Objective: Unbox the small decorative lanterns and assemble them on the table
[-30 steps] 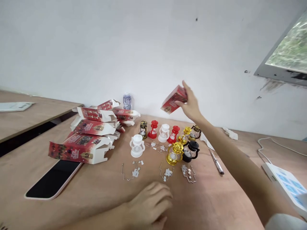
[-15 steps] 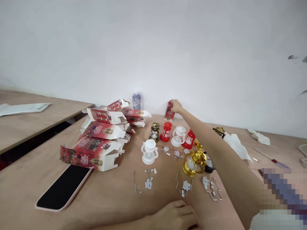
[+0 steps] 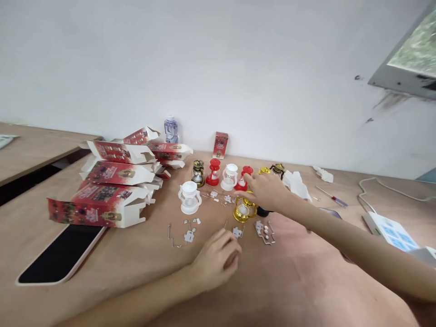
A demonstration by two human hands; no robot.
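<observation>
My left hand (image 3: 214, 261) is low in the middle, its fingers curled in towards the thumb; whatever they may hold is hidden. Just beyond it lies a small metal clip plate (image 3: 237, 232) beside a bent wire partly covered by the hand. My right hand (image 3: 264, 190) reaches in from the right, thumb and fingers apart, over a gold mini lantern (image 3: 241, 212). Near its fingertips stands a red lantern (image 3: 241, 184). A white lantern (image 3: 189, 200) stands in front of a row with a bronze lantern (image 3: 197, 173), a red lantern (image 3: 214, 172) and another white lantern (image 3: 229, 177).
Opened red boxes (image 3: 112, 172) pile at left, above a phone (image 3: 61, 256). A red box (image 3: 220, 145) and a bottle (image 3: 170, 130) stand by the wall. At right lie crumpled tissue (image 3: 297, 185), a screwdriver (image 3: 332, 197) and a white power strip (image 3: 388, 230).
My right hand has let go of the red box, now standing by the wall, and come back over the gold lantern. My left hand has moved forward to the small parts. The view has swung right.
</observation>
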